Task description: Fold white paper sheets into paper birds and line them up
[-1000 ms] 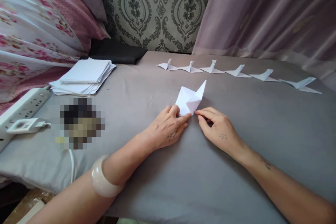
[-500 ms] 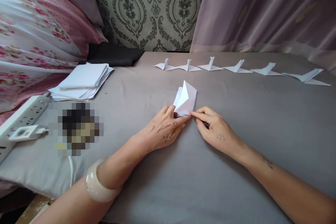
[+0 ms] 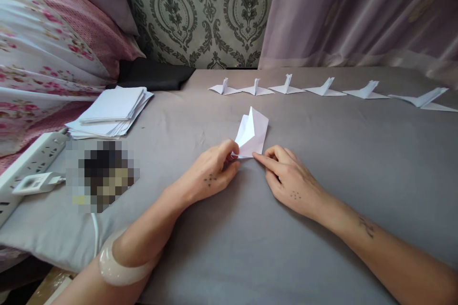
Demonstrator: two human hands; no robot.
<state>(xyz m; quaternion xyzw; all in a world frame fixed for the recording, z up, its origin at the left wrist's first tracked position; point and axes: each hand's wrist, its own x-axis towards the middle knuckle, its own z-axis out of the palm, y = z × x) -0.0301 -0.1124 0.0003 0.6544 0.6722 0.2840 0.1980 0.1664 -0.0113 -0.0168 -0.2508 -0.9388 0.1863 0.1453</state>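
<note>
Likely creasing: left hand [image 3: 211, 170] pinches folded white paper [image 3: 258, 134] at left, right hand [image 3: 291, 182] index on near edge, grip unclear; next needs firm press.

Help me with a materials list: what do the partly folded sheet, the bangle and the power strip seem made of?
Partly folded sheet: matte white paper, judging by thin edges and sharp creases.
Bangle: pale and glossy with bright highlights; stone, glass or plastic, I can't tell.
Power strip: probably hard white plastic, with a smooth casing around its slots.
</note>
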